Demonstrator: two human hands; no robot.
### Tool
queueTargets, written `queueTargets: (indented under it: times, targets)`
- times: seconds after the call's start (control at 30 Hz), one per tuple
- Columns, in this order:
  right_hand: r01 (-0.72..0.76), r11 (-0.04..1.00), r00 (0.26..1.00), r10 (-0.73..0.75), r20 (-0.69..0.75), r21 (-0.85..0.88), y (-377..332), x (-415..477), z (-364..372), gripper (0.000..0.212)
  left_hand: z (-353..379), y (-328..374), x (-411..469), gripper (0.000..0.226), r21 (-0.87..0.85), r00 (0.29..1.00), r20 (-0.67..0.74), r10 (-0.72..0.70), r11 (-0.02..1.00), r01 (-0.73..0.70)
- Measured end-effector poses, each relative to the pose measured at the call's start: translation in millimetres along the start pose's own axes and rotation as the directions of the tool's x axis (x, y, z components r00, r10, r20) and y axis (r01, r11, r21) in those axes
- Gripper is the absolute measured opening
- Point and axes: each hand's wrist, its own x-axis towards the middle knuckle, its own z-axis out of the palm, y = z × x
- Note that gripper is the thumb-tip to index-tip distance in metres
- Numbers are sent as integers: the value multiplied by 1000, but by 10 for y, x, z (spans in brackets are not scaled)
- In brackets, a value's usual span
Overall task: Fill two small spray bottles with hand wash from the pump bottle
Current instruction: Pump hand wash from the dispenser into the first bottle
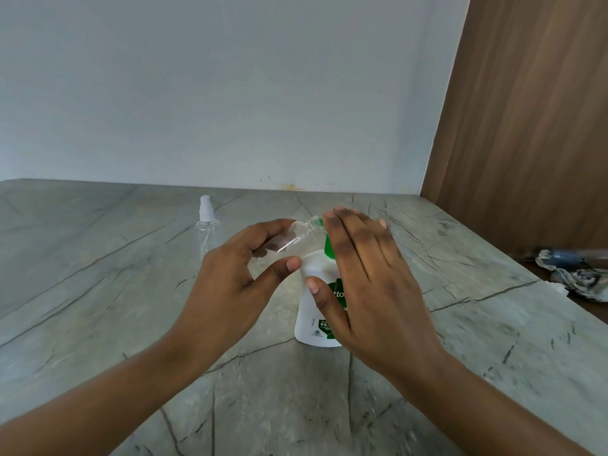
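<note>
Two clear plastic spray bottles (289,238) (207,228): one gripped by left hand (237,278) beside one white green-topped pump bottle (307,327), other behind-left. Right hand (371,291) flat, fingers straight, above.

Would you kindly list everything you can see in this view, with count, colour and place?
pump bottle: 1, white with green pump, counter centre
held spray bottle: 1, clear, tilted beside the pump
capped spray bottle: 1, clear with white cap, back left
counter: 1, grey veined stone, foreground
crumpled cloth: 1, grey-white, far right
wooden panel: 1, brown, right
left hand: 1, grips the held spray bottle
right hand: 1, flat over the pump
</note>
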Motion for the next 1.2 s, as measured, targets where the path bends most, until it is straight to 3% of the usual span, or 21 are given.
queueTargets:
  times: [0.4, 0.73, 1.2]
  targets:
    - [35, 997, 999, -37, -31, -66, 32, 117, -117, 60, -47, 63, 77, 48, 71, 999, -21, 32, 997, -31]
    - [23, 999, 1000, -23, 7, 25, -6, 44, -45, 63, -12, 10, 29, 46, 35, 999, -10, 33, 999, -33]
    - [7, 1000, 1000, -7, 20, 22, -8, 58, -83, 62, -9, 22, 17, 43, 44, 998, -20, 58, 997, -57]
